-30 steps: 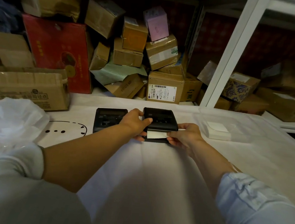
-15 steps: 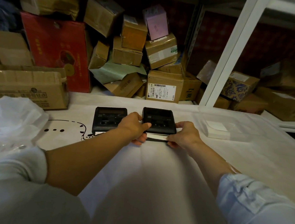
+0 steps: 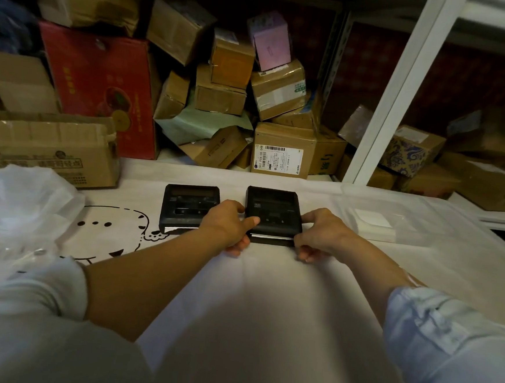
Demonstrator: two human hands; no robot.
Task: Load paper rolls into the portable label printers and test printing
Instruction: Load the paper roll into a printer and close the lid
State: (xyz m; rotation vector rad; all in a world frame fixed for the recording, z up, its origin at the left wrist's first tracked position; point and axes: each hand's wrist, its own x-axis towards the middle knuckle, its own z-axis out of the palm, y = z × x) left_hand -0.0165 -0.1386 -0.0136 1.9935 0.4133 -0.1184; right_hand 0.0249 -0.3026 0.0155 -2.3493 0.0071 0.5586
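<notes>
Two hands (image 3: 227,224) (image 3: 320,233) grip right printer (image 3: 272,214); clear tub (image 3: 394,217) holds white pad (image 3: 374,222).

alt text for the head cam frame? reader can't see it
Both hands grip a black label printer on a white-covered table: left hand with its thumb on top, right hand at its right side. A second printer sits just left; cardboard boxes pile behind.
</notes>
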